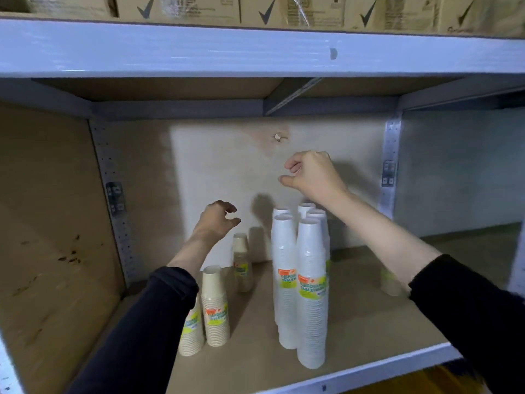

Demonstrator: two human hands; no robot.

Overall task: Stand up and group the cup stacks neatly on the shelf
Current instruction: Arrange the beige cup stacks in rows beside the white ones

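- A brown shelf with a pale metal front edge filled the lower half of the frame; cardboard boxes lined the level above.
- Tall white cup stacks stood upright together at centre; shorter beige cup stacks stood lower left, one more behind.
- The left hand hovered above the beige stacks, fingers loosely curled, holding nothing.
- The right hand hung above the white stacks, half closed, empty.
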